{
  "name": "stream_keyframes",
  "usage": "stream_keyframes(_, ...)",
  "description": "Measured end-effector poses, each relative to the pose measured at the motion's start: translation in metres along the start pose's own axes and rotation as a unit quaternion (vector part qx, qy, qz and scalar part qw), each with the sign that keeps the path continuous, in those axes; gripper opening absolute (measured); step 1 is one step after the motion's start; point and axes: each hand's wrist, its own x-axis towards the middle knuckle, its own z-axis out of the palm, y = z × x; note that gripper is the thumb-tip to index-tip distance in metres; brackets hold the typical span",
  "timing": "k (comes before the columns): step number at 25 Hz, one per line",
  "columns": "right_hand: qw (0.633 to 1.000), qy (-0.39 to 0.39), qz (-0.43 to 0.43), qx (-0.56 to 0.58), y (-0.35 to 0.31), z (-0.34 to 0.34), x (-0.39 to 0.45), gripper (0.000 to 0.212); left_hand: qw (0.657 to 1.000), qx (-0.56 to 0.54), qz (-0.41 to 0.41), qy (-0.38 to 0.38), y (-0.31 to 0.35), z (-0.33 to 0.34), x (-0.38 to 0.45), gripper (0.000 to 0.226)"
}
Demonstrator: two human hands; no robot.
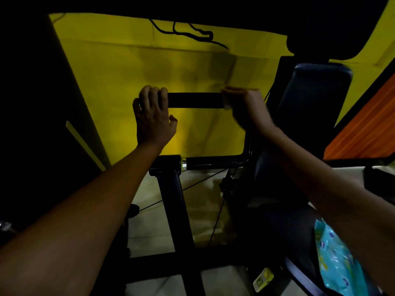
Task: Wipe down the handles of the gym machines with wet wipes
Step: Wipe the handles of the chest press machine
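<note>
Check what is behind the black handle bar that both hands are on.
Behind the handle bar is a yellow wall with a loose black cable near its top. The left hand and right hand cover the bar's ends.

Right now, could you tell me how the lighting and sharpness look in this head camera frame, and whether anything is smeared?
Head view: dim, with a strong yellow cast off the wall; machine frame nearly black, detail lost. Left hand on the handle reads sharp; right hand is motion-blurred, so any wipe there is unclear. Wide-angle bending at the edges.
</note>
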Motion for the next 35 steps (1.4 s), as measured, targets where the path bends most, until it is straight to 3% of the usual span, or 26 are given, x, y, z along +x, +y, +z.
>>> stream_keyframes(3,0.993,-0.104,-0.046,-0.04,-0.028,0.024,0.017,0.036,0.999,-0.043,0.007,-0.011,-0.003,-0.001,0.0,0.062)
stream_keyframes(7,0.986,-0.099,-0.131,-0.018,0.008,0.001,0.009,0.03,0.999,-0.05,0.004,-0.008,-0.005,0.0,0.0,0.058)
stream_keyframes(8,0.99,-0.1,-0.099,0.003,0.019,-0.007,0.004,0.032,0.999,-0.053,0.001,-0.012,-0.005,0.0,0.0,0.058)
stream_keyframes(11,0.987,-0.045,0.099,0.117,0.054,-0.023,-0.009,0.029,0.998,-0.06,-0.005,-0.016,-0.004,-0.001,0.0,0.057)
stream_keyframes(13,0.952,-0.02,0.23,0.203,0.068,-0.027,-0.015,0.032,0.998,-0.058,-0.003,-0.007,-0.003,-0.001,0.0,0.057)
stream_keyframes(16,0.823,-0.045,0.357,0.438,0.077,-0.014,-0.024,0.024,0.998,-0.055,-0.004,-0.008,-0.002,0.0,0.0,0.056)
stream_keyframes(21,0.724,-0.153,0.417,0.528,0.093,0.009,-0.045,0.029,0.999,-0.046,0.004,-0.002,-0.005,0.002,0.001,0.055)
stream_keyframes(25,0.629,-0.067,0.418,0.652,0.091,-0.012,-0.013,0.037,0.999,-0.05,0.004,-0.001,-0.003,0.001,0.002,0.055)
stream_keyframes(26,0.628,-0.076,0.413,0.655,0.091,-0.013,-0.011,0.037,0.999,-0.05,0.004,-0.003,-0.004,0.0,0.002,0.054)
stream_keyframes(29,0.702,-0.16,0.391,0.574,0.101,-0.009,-0.033,0.032,0.999,-0.049,0.001,-0.001,-0.004,-0.001,0.002,0.053)
stream_keyframes(30,0.709,-0.183,0.397,0.554,0.106,-0.004,-0.045,0.029,0.999,-0.047,0.001,0.001,-0.003,-0.001,0.002,0.053)
stream_keyframes(32,0.687,-0.2,0.414,0.564,0.113,0.01,-0.073,0.027,0.999,-0.046,0.002,-0.004,-0.003,0.0,0.001,0.053)
stream_keyframes(35,0.625,-0.161,0.461,0.609,0.116,0.038,-0.11,0.032,0.999,-0.041,-0.006,-0.011,-0.003,-0.001,0.002,0.053)
